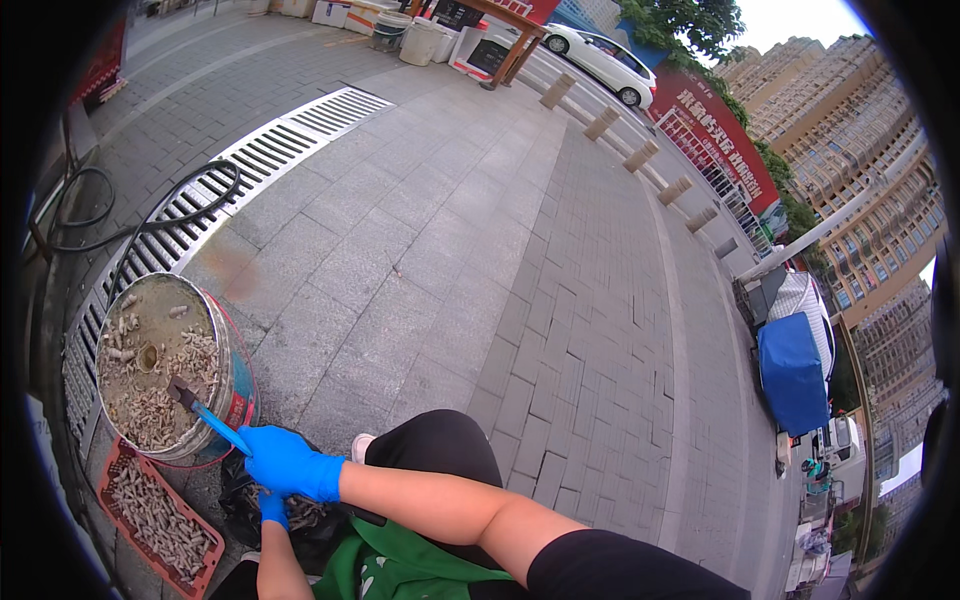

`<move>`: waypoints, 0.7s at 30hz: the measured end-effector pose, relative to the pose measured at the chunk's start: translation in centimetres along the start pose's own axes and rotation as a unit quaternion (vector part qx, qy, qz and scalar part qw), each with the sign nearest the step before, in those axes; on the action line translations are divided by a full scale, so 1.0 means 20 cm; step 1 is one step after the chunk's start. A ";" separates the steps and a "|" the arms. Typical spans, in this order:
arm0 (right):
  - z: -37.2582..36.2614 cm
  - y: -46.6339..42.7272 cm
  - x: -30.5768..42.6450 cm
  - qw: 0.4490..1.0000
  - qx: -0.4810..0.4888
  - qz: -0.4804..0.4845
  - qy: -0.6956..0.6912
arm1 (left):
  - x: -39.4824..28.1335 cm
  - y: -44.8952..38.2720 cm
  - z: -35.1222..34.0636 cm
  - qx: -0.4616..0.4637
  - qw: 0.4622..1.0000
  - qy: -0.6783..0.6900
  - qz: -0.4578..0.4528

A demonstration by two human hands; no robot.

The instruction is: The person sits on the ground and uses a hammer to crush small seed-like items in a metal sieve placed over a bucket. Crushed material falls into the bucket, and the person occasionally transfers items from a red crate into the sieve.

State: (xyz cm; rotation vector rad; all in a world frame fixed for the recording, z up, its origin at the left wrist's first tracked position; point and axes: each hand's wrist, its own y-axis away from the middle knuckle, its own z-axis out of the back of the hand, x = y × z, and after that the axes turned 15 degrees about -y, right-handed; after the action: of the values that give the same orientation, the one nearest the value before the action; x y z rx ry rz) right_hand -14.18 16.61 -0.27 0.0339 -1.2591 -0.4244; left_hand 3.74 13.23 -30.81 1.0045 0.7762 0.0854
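Observation:
My right hand, in a blue glove, is closed around the blue handle of a cleaver-like tool. Its dark, rusty head lies over the top of a round bucket, which bears many small snail shells on a grey-brown surface with a small round hollow. Below it, my left hand, also gloved in blue, reaches into a black plastic bag of shells; its fingers are partly hidden, and whether they grip a shell cannot be told. A red plastic basket of long shells stands beside the bucket.
A metal drain grate runs behind the bucket, with a black hose looped across it. Farther off stand a wooden table, buckets, stone bollards and a white car. A blue cover lies over something at right.

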 end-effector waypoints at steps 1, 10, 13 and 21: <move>0.00 0.00 0.04 1.000 0.001 0.012 0.004 | -0.02 0.05 0.05 0.019 0.998 0.061 0.009; 0.00 -0.07 0.13 0.994 0.070 -0.019 -0.082 | -0.06 0.50 0.27 0.141 0.930 0.338 -0.026; 0.05 -0.02 0.22 0.977 0.105 -0.066 -0.173 | -0.23 0.66 0.32 0.175 0.911 0.361 -0.094; 0.01 -0.02 0.23 0.970 0.100 -0.060 -0.212 | -0.60 1.15 0.57 0.194 0.897 0.284 -0.280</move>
State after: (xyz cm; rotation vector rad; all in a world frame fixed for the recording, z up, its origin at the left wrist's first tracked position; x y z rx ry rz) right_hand -13.34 14.78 3.97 0.1997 -1.7257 -0.4206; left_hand 8.35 12.94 -2.93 1.1029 1.6459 -0.3004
